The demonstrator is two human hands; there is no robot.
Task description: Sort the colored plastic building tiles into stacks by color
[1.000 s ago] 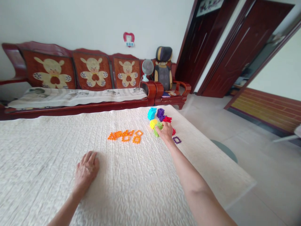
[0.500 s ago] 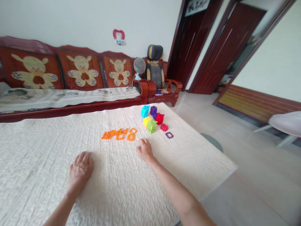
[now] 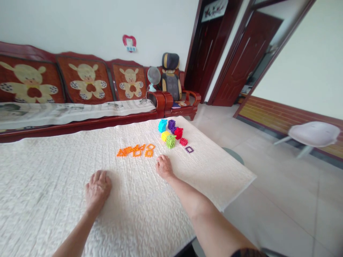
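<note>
My left hand (image 3: 98, 187) lies palm down on the cream quilted cover, its fingers slightly apart and holding nothing. Farther right, my right hand (image 3: 164, 167) rests on the cover with curled fingers, and no object shows in it. Several orange square frame pieces (image 3: 137, 151) with knobbly edges lie in a cluster just beyond and left of my right hand. Past that hand are bundles of similar pieces: green (image 3: 170, 141), yellow (image 3: 165, 136), light blue (image 3: 162, 125), purple (image 3: 172, 124) and red (image 3: 178, 133). A smaller red bundle (image 3: 183, 142) and one purple square frame (image 3: 189, 149) lie to the right.
The quilted cover (image 3: 128, 200) spreads over the table, whose right edge borders a tiled floor. Behind stands a wooden sofa with bear-patterned cushions (image 3: 89, 80). A small fan (image 3: 154, 76) and a wooden armchair (image 3: 184, 103) are beyond the far corner. A pale stool (image 3: 313, 134) stands right.
The view has swung slightly to the right. My right hand's fingers have drawn in from a more spread pose. My left hand still rests on the cover, and the pieces have not moved.
</note>
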